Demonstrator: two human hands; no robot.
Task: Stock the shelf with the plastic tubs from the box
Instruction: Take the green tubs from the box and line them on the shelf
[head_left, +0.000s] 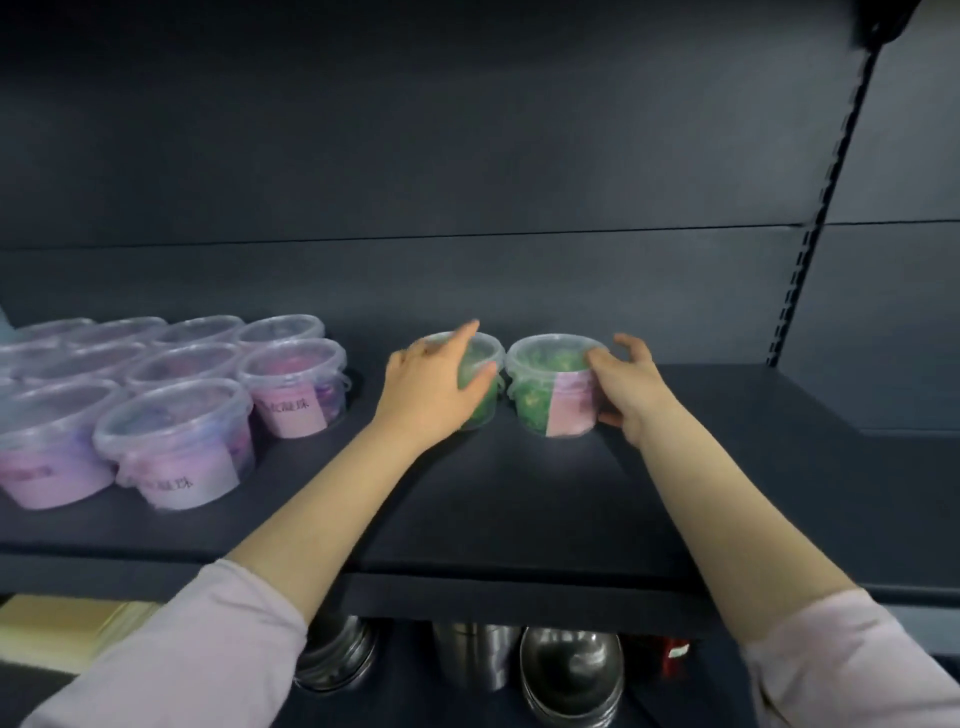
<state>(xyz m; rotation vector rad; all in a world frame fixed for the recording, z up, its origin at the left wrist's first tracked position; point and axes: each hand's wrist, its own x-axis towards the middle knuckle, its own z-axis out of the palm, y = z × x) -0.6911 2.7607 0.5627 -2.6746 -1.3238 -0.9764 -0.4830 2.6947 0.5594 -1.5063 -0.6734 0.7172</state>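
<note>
Two clear plastic tubs with snap-on clear lids stand side by side on the dark shelf (519, 499), towards its back and about midway along, their rims just beside each other. Both are filled with green material too blurred to make out. The right green tub (540, 389) carries a pale pink label (571, 405) across its front; the left green tub (485, 348) is largely hidden behind the hand holding it, and both tubs rest upright on the shelf surface.

The left grip (431, 384) is wrapped round the left green tub from its left side, thumb curled across the front wall and forefinger lying over the lid. The right grip (631, 387) clasps the right green tub from its right side, thumb at the rim and the other fingers bent round the far wall. Both forearms are bare, with pale pink sleeves pushed back.

To the left, apart from the green pair, a cluster of purple tubs (176, 441) of the same shape stands in close rows, their pale labels printed with dark characters too soft to read.

Under the shelf sit stacked steel bowls (571, 670) and a steel cup (475, 654).
</note>
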